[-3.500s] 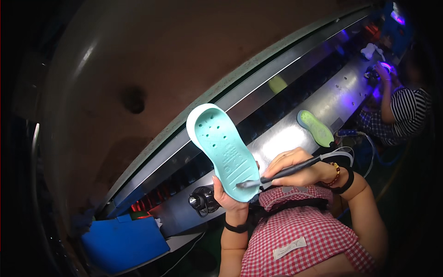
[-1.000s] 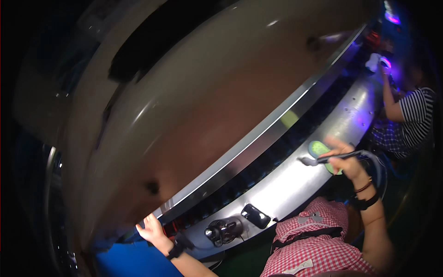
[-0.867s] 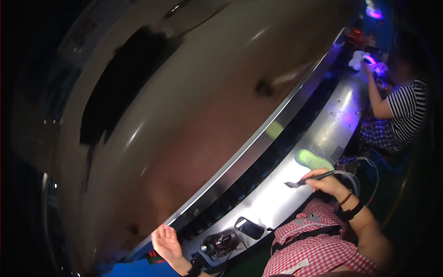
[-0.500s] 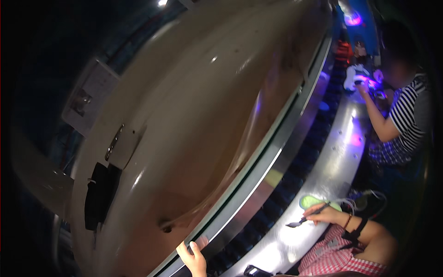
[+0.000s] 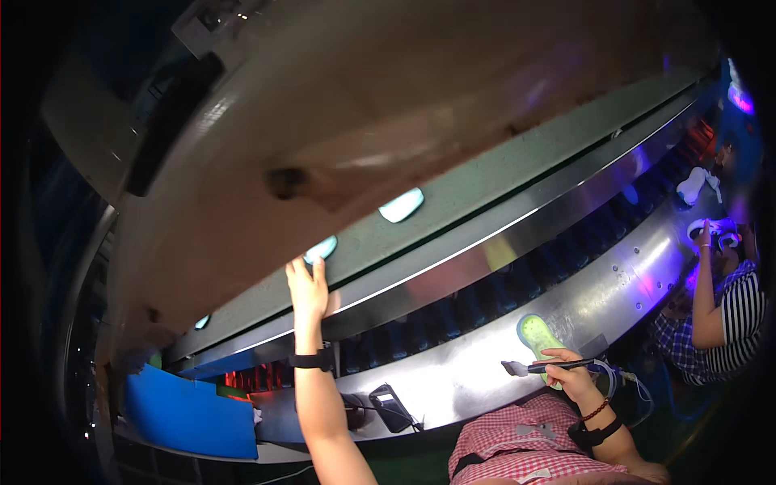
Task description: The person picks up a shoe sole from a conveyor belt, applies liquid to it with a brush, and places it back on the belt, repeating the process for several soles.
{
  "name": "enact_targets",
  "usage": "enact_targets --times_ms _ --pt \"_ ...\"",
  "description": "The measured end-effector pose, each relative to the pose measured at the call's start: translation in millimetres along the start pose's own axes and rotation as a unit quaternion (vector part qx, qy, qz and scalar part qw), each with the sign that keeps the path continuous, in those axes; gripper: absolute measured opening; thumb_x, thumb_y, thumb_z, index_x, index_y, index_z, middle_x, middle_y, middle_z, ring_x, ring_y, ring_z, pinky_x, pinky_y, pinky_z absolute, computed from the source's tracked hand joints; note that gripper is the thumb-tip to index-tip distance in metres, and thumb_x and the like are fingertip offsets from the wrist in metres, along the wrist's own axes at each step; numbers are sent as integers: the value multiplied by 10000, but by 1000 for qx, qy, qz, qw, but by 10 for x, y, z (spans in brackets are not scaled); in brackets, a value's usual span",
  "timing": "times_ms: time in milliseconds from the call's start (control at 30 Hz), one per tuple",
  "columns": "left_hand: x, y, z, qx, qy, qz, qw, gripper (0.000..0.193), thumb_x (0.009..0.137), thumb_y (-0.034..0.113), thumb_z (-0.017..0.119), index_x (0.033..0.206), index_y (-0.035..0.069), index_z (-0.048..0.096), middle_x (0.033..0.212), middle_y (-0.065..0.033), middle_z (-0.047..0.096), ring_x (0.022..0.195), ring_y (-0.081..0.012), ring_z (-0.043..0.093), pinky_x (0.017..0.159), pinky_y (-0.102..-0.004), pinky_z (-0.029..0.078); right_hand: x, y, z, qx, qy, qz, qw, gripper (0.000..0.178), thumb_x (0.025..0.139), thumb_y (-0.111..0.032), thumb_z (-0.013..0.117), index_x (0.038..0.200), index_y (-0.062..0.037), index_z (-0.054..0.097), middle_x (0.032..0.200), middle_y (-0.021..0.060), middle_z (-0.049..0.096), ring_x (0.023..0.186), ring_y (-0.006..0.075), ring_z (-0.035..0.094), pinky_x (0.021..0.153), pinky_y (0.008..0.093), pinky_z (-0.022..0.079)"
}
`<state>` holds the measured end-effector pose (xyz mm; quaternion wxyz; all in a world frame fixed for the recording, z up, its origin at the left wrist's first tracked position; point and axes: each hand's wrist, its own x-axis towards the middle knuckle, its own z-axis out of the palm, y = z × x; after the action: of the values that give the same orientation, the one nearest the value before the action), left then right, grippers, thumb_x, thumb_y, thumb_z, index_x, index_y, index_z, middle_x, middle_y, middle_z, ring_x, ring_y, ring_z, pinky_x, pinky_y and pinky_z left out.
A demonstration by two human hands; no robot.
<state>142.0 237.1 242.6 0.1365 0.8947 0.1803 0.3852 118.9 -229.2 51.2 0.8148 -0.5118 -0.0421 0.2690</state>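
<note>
Blue sole (image 5: 322,250) on the belt (image 5: 501,174), up ahead at the cover's lower edge, is where I have my left hand (image 5: 309,289): its thumb and fingers are at the sole's near end, but I cannot tell from here whether they are clamped on it. My right hand (image 5: 575,380) has its fingers closed around the handle of a brush (image 5: 535,369), bristles pointing left, over the desk (image 5: 461,356).

Just past those fingers I see a green sole (image 5: 535,330) lying on the desk, its near end partly covered by the hand. A black band (image 5: 314,360) circles my left wrist; a beaded bracelet (image 5: 596,410) is on the right one.

Near my left forearm, a phone (image 5: 391,406) lies on the desk, and a dark bottle (image 5: 354,412) shows partly behind the arm. Farther left I make out a blue box (image 5: 194,416).

Ahead, another pale sole (image 5: 402,205) sits on the belt to the right of the first. Above the belt spreads a big brown cover (image 5: 380,145). At far right, I see a co-worker in a striped top (image 5: 731,319) with a hand at a purple-lit white piece (image 5: 711,231).
</note>
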Motion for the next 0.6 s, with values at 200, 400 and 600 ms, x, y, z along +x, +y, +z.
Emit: enact_targets --times_ms 200,400,600 --pt "-291 -161 65 -73 29 14 997 231 837 169 559 986 12 479 1104 -211 446 1058 -347 437 907 -379 361 -200 -31 111 -15 35 -83 996 358 772 -18 591 1111 44 494 951 183 627 705 159 603 633 237 473" --pt "-770 253 -259 -219 142 60 963 129 786 89 573 853 10 495 1129 -171 446 1077 -295 403 933 -381 305 -135 182 115 91 27 -67 993 382 784 -28 563 1144 22 448 1008 177 593 787 174 581 691 257 459" --pt "-1827 294 -545 -789 -33 -303 533 434 761 -2 469 1190 -13 405 1134 -145 495 1013 -254 536 864 -377 457 20 239 369 121 36 -65 990 301 824 -61 549 1107 16 482 1018 158 575 802 179 573 709 264 465"
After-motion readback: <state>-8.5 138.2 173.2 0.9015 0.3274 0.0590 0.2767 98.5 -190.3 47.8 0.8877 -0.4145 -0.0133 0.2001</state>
